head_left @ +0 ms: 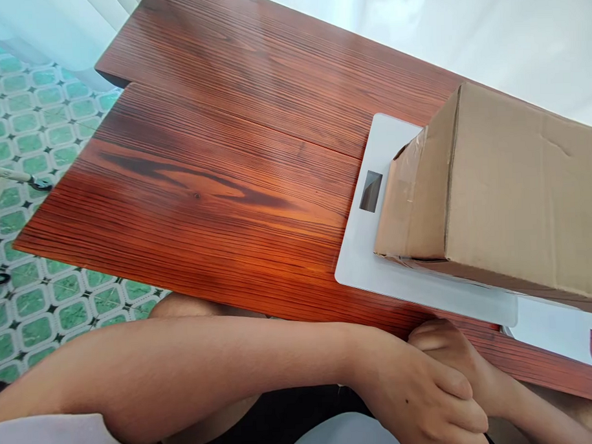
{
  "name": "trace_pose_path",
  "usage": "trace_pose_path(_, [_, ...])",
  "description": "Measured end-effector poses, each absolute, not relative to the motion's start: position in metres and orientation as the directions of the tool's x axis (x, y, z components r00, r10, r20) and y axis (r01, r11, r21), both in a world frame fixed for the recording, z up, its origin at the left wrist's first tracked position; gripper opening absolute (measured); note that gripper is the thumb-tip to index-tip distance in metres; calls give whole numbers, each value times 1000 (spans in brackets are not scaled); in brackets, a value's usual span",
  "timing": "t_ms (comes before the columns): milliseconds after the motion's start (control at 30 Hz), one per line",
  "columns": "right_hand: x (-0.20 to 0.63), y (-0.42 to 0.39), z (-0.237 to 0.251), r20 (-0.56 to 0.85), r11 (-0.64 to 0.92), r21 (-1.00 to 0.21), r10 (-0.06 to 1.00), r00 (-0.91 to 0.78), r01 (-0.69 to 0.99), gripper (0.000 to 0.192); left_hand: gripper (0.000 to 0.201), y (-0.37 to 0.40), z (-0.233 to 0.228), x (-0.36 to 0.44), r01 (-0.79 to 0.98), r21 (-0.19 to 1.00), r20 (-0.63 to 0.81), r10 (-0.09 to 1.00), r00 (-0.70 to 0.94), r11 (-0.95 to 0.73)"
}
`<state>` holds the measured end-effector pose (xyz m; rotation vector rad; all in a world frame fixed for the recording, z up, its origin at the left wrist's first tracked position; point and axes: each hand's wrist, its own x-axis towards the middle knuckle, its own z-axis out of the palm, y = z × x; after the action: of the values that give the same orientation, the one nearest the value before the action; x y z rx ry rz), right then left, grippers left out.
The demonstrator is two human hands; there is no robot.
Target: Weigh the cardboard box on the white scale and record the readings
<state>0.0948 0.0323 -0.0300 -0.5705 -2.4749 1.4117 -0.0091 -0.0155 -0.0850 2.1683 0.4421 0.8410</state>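
Note:
Just off the table's front edge my two hands cross close together. My left hand (423, 394) is in front, closed, its fingers curled under. Behind it and partly covered by it is my right hand (449, 349), which also looks closed. Whatever either hand may hold is hidden. Beyond them a flat white scale (360, 258) with a small dark display (371, 191) lies on the table. A brown cardboard box (523, 194) rests on the scale, apart from both hands, its right side cut off by the frame.
The reddish wooden table (203, 206) has a stepped left end. Something white and flat, like paper (552, 333), lies near the scale's right corner. Green tiled floor (33, 283), a pale leg with a dark caster (39, 183) and white curtains (464, 28) surround the table.

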Motion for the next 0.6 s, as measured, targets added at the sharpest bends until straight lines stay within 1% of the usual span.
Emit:
trace_pose_path(167, [99, 32, -32, -10, 455, -864, 415, -910, 217, 27, 16, -9, -88, -14, 120, 827, 294, 603, 742, -550])
trace_pose_path(233, [100, 31, -33, -25, 447, -864, 420, -907, 231, 27, 17, -5, -87, -15, 124, 833, 287, 612, 737, -539])
trace_pose_path(333, [100, 31, -34, -27, 446, -864, 423, -906, 234, 27, 15, -1, -82, -13, 2, 827, 354, 524, 774, -562])
trace_pose_path(433, [97, 32, -33, -9, 447, -867, 425, -905, 219, 29, 13, 2, -78, -10, -36, 822, 346, 448, 824, -568])
trace_pose_path(500, [96, 33, -32, 10, 451, -868, 438, -899, 210, 30, 12, 1, -80, -8, -13, 787, 345, 423, 838, -617])
trace_pose_path(600, [95, 33, -30, 12, 456, -864, 442, -897, 213, 30, 16, -5, -88, -6, 82, 656, 391, 430, 814, -750])
